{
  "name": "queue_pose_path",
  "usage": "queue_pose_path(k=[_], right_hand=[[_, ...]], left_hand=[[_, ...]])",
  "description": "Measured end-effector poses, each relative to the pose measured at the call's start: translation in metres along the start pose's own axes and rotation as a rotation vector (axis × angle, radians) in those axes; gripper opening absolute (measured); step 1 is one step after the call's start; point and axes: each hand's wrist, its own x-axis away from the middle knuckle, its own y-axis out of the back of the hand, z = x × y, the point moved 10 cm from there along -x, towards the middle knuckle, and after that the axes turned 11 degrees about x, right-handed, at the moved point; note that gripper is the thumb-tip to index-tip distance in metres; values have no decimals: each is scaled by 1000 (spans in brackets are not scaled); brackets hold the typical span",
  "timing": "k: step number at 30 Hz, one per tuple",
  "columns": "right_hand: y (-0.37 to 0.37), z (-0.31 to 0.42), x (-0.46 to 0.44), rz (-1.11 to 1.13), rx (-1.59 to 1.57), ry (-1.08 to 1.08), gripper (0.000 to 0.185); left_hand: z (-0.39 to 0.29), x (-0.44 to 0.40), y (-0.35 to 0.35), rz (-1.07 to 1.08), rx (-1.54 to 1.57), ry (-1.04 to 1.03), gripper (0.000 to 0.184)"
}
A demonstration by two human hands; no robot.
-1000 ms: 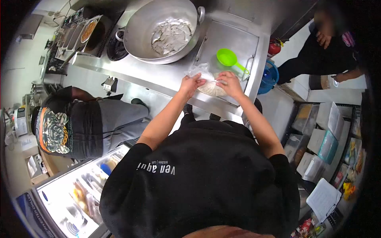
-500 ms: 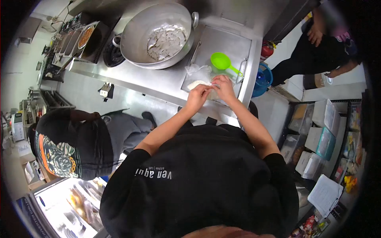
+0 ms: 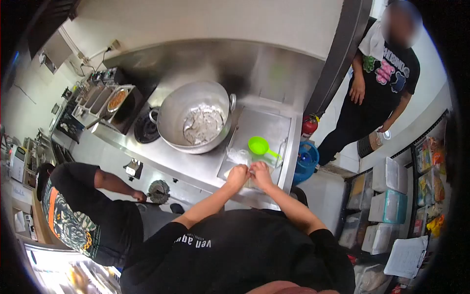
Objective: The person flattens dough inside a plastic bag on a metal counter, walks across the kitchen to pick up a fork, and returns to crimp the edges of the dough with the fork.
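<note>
My left hand [image 3: 238,177] and my right hand [image 3: 261,175] meet at the front edge of a steel tray-like counter section [image 3: 259,119]. Both have their fingers pinched together on a plastic bag [image 3: 251,183], partly hidden beneath them. Something pale shows by the left hand; its contents are too small to make out. Just beyond the hands lies a crumpled clear plastic bag [image 3: 239,156]. A bright green scoop or strainer with a handle [image 3: 258,145] rests behind my right hand.
A large metal pot [image 3: 193,117] with shiny residue stands left on the stove. A blue gas cylinder [image 3: 305,164] and fire extinguisher [image 3: 309,126] are at the right. One person [image 3: 83,210] bends at left; another [image 3: 374,88] stands at right. Shelves hold plastic boxes [image 3: 387,206].
My view has tilted up, so the counter sits lower and the back wall shows. My hands have drawn closer together at the bag. The left person's arm now reaches toward a grey round object.
</note>
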Motion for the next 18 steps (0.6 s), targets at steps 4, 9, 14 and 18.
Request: queue_pose_path(k=[4, 9, 14, 18], right_hand=[[-7, 4, -6, 16, -6, -26, 23], [-6, 5, -5, -55, -10, -11, 15], [7, 11, -1, -19, 16, 29, 13], [8, 17, 1, 15, 15, 104, 14]], left_hand=[[8, -8, -4, 28, -121, -52, 17], [4, -8, -2, 52, -146, -35, 19], [-3, -3, 4, 5, -68, -37, 17], [-21, -1, 6, 47, -133, -145, 18]])
